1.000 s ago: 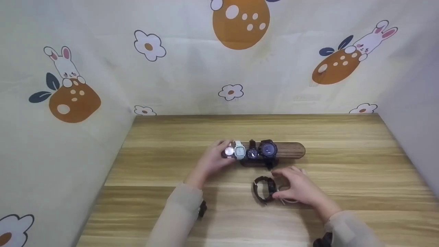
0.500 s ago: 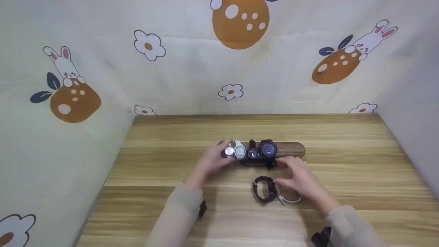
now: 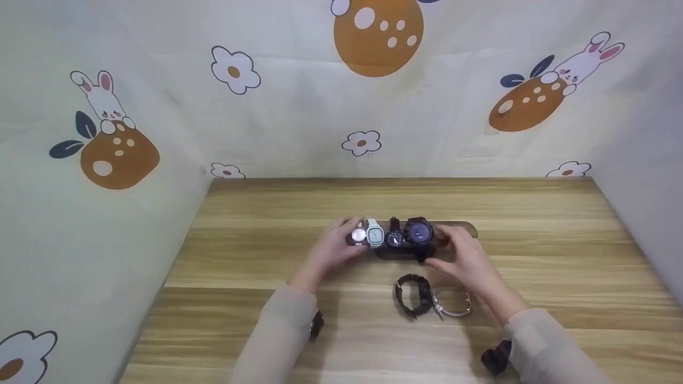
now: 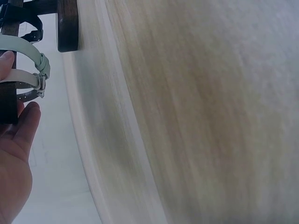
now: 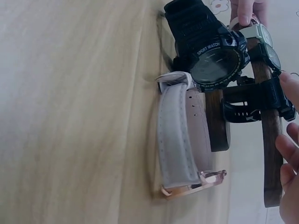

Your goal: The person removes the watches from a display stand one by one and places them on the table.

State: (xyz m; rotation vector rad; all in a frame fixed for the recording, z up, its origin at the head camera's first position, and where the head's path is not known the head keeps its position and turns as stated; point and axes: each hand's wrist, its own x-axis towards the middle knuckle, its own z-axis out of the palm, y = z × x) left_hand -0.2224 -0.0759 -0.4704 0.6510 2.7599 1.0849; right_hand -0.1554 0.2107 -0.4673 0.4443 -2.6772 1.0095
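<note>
My left hand [image 3: 332, 249] grips the left end of a dark wooden watch stand [image 3: 469, 228], by a small pale watch [image 3: 358, 235]. Its thumb lies on top and fingers below in the left wrist view. Along the bar follow a mint-green watch [image 3: 375, 235], a small black watch [image 3: 395, 238] and a large black watch [image 3: 419, 232]. At that large watch's right side is my right hand [image 3: 469, 261], thumb and fingers apart. In the right wrist view, one fingertip [image 5: 286, 78] is right at the watch's edge, and other fingers overlap the bar.
In front of the stand, a black sport watch [image 3: 413, 297] and a white-strapped watch [image 3: 452, 308] stand on their sides on the wood-grain table [image 3: 240, 266], close together. A patterned cloth [image 3: 299, 106] rises behind the table.
My right hand has moved away from the two loose watches, up to the large black watch on the stand. The left hand keeps its place on the stand.
</note>
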